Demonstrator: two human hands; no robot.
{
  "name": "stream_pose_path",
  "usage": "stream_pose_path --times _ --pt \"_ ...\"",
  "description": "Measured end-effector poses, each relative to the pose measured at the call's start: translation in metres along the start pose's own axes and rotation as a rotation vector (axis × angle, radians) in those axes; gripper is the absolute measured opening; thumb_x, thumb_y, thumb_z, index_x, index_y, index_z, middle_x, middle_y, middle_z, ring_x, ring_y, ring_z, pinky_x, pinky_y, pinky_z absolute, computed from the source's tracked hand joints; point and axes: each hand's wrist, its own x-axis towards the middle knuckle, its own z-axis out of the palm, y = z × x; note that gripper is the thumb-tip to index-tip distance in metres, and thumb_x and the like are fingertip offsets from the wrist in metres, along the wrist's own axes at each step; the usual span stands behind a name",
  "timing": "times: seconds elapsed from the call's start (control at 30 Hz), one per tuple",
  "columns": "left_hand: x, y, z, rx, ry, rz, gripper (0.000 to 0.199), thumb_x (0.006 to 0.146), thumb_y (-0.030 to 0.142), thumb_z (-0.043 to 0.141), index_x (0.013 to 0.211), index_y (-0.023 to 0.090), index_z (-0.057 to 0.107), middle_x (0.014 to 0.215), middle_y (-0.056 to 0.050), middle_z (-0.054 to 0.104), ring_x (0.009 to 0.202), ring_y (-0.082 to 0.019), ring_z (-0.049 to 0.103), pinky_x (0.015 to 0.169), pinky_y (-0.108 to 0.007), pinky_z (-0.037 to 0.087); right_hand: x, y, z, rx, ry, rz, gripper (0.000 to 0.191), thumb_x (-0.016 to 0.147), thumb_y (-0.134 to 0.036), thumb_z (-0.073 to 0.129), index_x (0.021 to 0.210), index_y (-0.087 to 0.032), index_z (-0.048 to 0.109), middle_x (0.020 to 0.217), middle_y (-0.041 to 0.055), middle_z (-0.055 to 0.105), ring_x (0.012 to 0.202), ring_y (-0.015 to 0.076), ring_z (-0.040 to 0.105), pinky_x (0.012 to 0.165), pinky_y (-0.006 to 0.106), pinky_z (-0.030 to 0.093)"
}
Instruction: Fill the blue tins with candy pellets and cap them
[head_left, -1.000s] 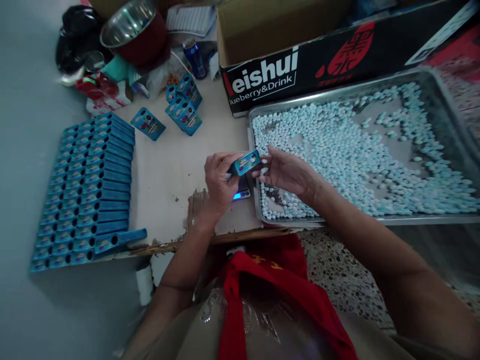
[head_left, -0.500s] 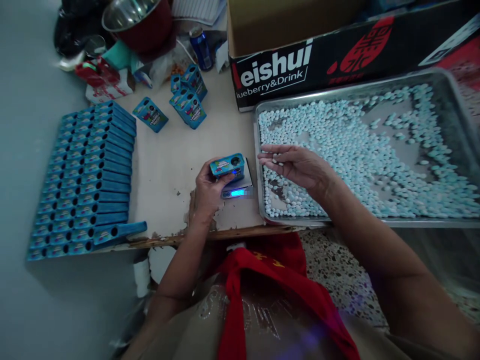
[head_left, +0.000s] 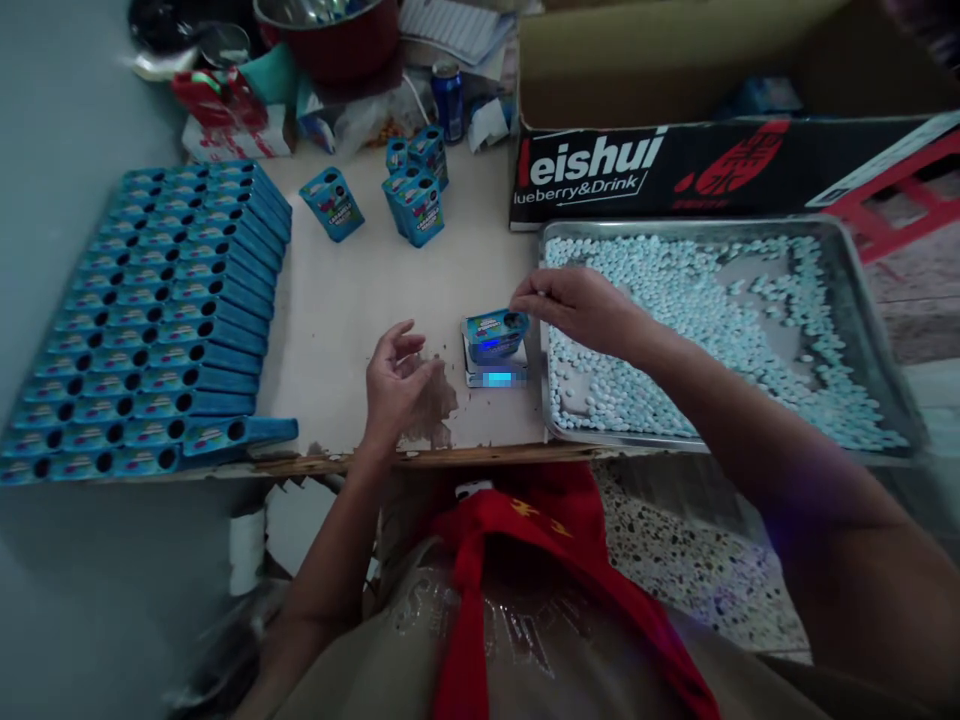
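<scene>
A blue printed box [head_left: 495, 337] rests on a small white scale [head_left: 475, 378] whose display glows blue. My right hand [head_left: 574, 305] is at the box's right end, fingertips pinched together by its round hole; one small pale piece seems to show between them. To the left of the scale, my left hand [head_left: 397, 375] hovers over the table with fingers apart and nothing in it. Right of the scale lies a metal tray [head_left: 547, 400] of pale blue and white candies [head_left: 660, 300], partly covered by my right forearm.
Rows of blue boxes [head_left: 165, 330] fill the table's left side. Several more boxes [head_left: 416, 205] stand farther back, near a blue can [head_left: 448, 100] and a red bowl [head_left: 334, 45]. A black carton [head_left: 585, 175] sits behind the tray. The wooden table edge [head_left: 450, 455] is in front.
My left hand has let go of the blue box and moved left, opening. My right hand has come from over the tray to the box, its fingers now closed. The view has shifted.
</scene>
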Motion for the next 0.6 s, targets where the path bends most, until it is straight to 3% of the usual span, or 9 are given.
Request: stream_pose_path --times 0.13,0.27,0.37,0.43,0.53,0.6 --pt "-0.011 -0.001 -0.018 -0.008 0.026 -0.012 0.075 0.079 0.038 0.106 0.147 0.031 0.077 0.128 -0.009 0.082 0.125 -0.029 0.080 0.121 -0.056 0.065 0.000 0.002 0.009 -0.246 -0.006 -0.015 0.014 0.110 -0.034 0.076 0.105 -0.024 0.085 0.079 0.0025 0.072 0.073 0.0199 0.062 0.073 0.035 0.040" --pt "-0.011 -0.008 -0.022 0.002 0.012 -0.011 0.077 0.074 0.034 0.109 0.146 0.031 0.079 0.128 -0.008 0.084 0.122 -0.028 0.081 0.119 -0.052 0.066 -0.002 0.006 0.020 -0.248 0.025 0.015 0.016 0.104 -0.042 0.088 0.111 -0.027 0.088 0.074 -0.0006 0.068 0.072 0.0195 0.062 0.071 0.034 0.039" --pt "-0.009 -0.012 -0.023 0.002 0.015 0.010 0.081 0.071 0.033 0.110 0.146 0.030 0.079 0.128 -0.008 0.084 0.121 -0.028 0.081 0.116 -0.052 0.067 -0.005 0.002 0.018 -0.077 0.050 0.065 0.031 0.093 -0.053 0.102 0.108 -0.030 0.089 0.068 -0.0033 0.058 0.068 0.0181 0.055 0.066 0.033 0.039" --pt "-0.009 -0.012 -0.024 0.006 0.008 0.018 0.077 0.073 0.033 0.110 0.144 0.029 0.080 0.127 -0.009 0.084 0.122 -0.029 0.082 0.115 -0.052 0.067 -0.008 0.003 0.008 0.089 0.116 0.124 0.030 0.094 -0.054 0.101 0.104 -0.031 0.087 0.067 -0.0038 0.053 0.065 0.0166 0.048 0.062 0.031 0.039" --pt "-0.008 -0.007 -0.024 0.028 -0.010 0.037 0.065 0.078 0.037 0.108 0.137 0.028 0.083 0.127 -0.009 0.086 0.121 -0.029 0.083 0.113 -0.050 0.069 -0.018 0.024 -0.020 0.420 0.350 0.288 0.021 0.103 -0.044 0.092 0.098 -0.029 0.078 0.072 -0.0037 0.048 0.064 0.0147 0.039 0.059 0.029 0.041" --pt "-0.007 0.000 -0.023 0.044 -0.018 0.058 0.057 0.081 0.038 0.106 0.132 0.028 0.085 0.126 -0.009 0.087 0.121 -0.028 0.083 0.110 -0.046 0.069 -0.029 0.050 -0.038 0.623 0.530 0.481 0.024 0.105 -0.027 0.085 0.088 -0.028 0.068 0.076 -0.0029 0.046 0.065 0.0144 0.041 0.062 0.029 0.046"
